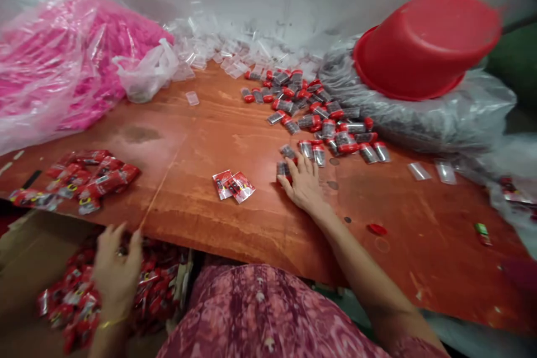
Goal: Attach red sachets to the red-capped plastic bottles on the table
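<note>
My right hand (305, 183) is low over the table, its thumb and fingers curled around a small clear container with a red cap (283, 169). Just beyond its fingertips lie several more red-capped clear containers (310, 120) with dark contents, in a loose pile. My left hand (116, 265), slightly blurred, has its fingers apart and nothing visible in it. It hovers over a cardboard box (25, 251) of red printed packets (155, 285), below the table's edge. Two flat red packets (234, 185) overlap on the table between my hands.
Filled red packets (90, 176) are heaped at the table's left edge. Behind are a bag of pink material (75, 61) and many clear empty containers (235, 50). A red tub (428, 47) rests upside down on a grey plastic bag (403, 123). A red cap (377, 229) lies at right.
</note>
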Available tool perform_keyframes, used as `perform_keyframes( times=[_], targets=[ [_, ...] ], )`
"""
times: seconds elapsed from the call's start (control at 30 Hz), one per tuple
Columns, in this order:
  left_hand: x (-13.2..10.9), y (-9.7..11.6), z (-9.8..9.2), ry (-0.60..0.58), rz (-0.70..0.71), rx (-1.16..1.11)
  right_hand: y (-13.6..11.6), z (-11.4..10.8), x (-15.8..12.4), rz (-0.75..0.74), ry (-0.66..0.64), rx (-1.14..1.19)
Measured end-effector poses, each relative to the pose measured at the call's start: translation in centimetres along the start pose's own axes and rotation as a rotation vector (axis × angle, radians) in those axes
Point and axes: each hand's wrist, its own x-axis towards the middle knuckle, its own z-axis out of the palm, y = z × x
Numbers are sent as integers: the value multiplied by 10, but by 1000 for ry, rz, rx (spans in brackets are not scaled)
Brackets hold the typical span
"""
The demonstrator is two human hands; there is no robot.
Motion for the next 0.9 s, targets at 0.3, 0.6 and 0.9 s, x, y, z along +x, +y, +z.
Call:
perform_keyframes(
  times=[0.3, 0.6, 0.9],
  targets=[
    [30, 115, 122, -344, 539, 169, -49, 7, -40, -295, 243, 231],
    [39, 114, 143, -352, 497, 280, -45, 3, -43, -215, 300, 390],
    [39, 120, 143, -334, 486, 230, -58, 7, -42, -189, 224, 472]
  ],
)
